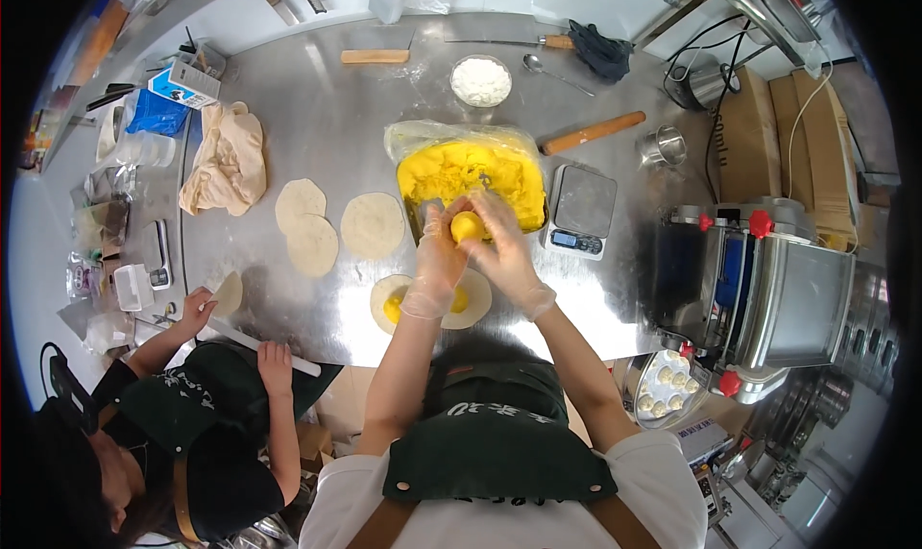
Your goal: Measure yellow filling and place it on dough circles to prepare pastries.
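Observation:
Both my hands wear clear plastic gloves. A smooth ball of yellow filling (468, 226) sits between my left hand (438, 261) and my right hand (507, 251), the fingers of both curved round it. Just beyond them is a tub of crumbly yellow filling (509, 170), lined with clear plastic. Below my wrists two flat dough rounds lie on the steel table, one (382, 285) with a yellow ball (393, 307) on it, the other (478, 304) with a yellow ball (460, 299) partly behind my left wrist. Plain dough rounds (373, 226) lie to the left.
A digital scale (584, 203) and wooden rolling pin (595, 132) are right of the tub. A bowl of flour (481, 81) stands behind it. At left, a co-worker's hands (276, 366) handle a white rolling pin (307, 367) and dough. A machine with red knobs (797, 294) stands right.

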### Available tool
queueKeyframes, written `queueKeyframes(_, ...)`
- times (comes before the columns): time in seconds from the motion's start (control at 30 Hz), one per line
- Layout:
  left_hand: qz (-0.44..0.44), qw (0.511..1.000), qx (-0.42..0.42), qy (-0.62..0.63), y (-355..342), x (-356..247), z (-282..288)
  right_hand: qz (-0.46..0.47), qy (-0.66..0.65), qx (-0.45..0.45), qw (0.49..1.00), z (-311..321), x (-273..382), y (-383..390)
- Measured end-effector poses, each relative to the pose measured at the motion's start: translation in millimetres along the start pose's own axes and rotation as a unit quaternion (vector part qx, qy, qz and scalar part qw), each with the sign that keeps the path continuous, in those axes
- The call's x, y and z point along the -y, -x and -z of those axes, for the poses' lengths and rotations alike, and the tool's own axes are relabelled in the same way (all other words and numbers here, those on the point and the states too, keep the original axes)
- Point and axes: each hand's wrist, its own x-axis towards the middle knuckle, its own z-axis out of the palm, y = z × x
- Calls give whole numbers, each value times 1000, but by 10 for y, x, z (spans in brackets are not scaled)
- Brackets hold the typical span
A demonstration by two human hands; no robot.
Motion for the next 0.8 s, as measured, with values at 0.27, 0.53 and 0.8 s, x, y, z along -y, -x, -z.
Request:
queueKeyframes(0.27, -43, 990, 4, -137, 207, -268, -165, -286, -139, -124, 940, 470, -551, 162)
queueKeyframes(0.53, -40, 986, 39, -155, 174, -278, -131, -204, 201, -113, 951, 1094, -1308, 185)
queueKeyframes(0.8, -79, 985, -27, -153, 268, -474, 1, -238, 53, -242, 939, 1542, -1378, 519)
